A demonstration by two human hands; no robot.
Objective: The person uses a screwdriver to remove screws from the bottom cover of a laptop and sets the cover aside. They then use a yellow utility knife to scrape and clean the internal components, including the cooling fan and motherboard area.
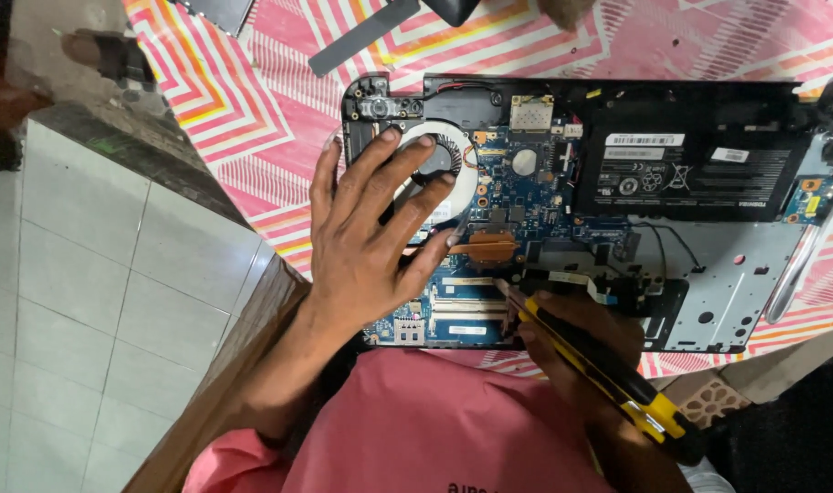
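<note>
An opened laptop [727,274] lies bottom-up on a pink patterned cloth, its blue circuit board [526,196], round cooling fan [448,155], copper heat pipe [485,246] and black battery [686,164] exposed. My left hand [366,228] rests flat with fingers spread over the fan and the left part of the board. My right hand [581,351] grips a yellow-and-black screwdriver [608,374]. Its tip touches the board just below the copper heat pipe.
The pink, yellow and white striped cloth [261,110] covers the table. A grey strip [361,36] and dark parts [215,11] lie on it beyond the laptop. A silver hinge arm [800,265] sticks out at the right. White floor tiles [97,301] lie left.
</note>
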